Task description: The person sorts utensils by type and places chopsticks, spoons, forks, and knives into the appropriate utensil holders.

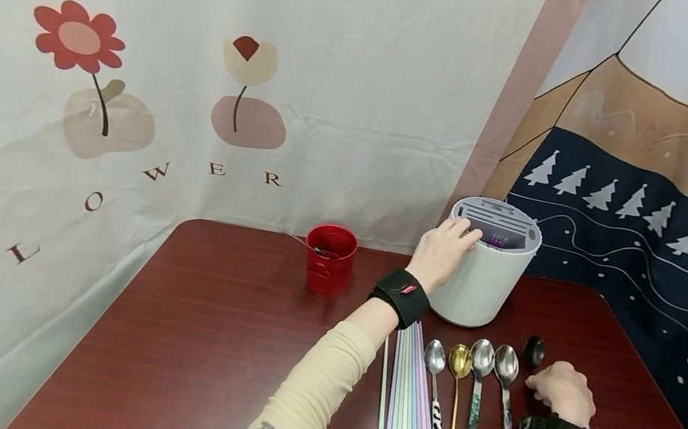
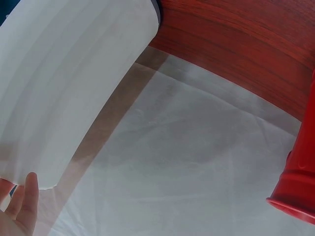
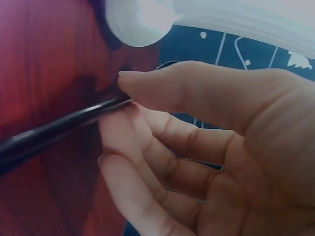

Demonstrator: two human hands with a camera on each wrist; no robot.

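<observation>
My left hand [image 1: 445, 250] grips the near-left rim of a white round holder [image 1: 475, 289] with a grey slotted top. In the left wrist view, its fingertips [image 2: 30, 196] lie at the holder's rim. My right hand [image 1: 563, 392] pinches a black spoon [image 1: 534, 351] by its handle between thumb and fingers, at the right end of a row of cutlery. Beside it lie two silver spoons with patterned handles [image 1: 472, 426], a gold spoon [image 1: 459, 363], a spoon with a black-and-white handle [image 1: 436, 359] and several pastel chopsticks [image 1: 407, 407].
A red bucket [image 1: 329, 273] with a thin metal utensil in it stands at the back of the brown table [image 1: 188, 371]. Something purple [image 1: 495, 241] shows inside the holder. Printed curtains [image 1: 370, 59] hang behind the table.
</observation>
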